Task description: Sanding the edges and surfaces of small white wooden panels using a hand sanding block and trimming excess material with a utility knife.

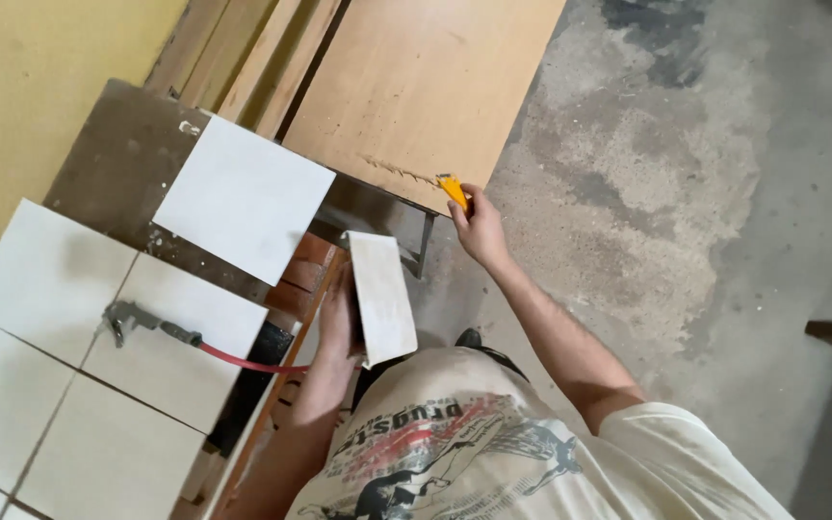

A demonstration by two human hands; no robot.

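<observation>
Tile strip (382, 297) in left hand (337, 318), beside bench edge (286, 385).

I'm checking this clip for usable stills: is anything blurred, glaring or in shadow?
Head view: mostly sharp and tilted; the right hand with its small yellow tool looks slightly soft; the square white tile is bright, not blown out; soft shadow crosses the pale tiled surface.

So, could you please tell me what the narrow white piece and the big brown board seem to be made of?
The narrow white piece in the left hand looks like glazed ceramic tile: smooth pale face, straight edges. The brown board looks like wood or laminated panel, matte, with a chipped line near the yellow tool in the right hand.
</observation>
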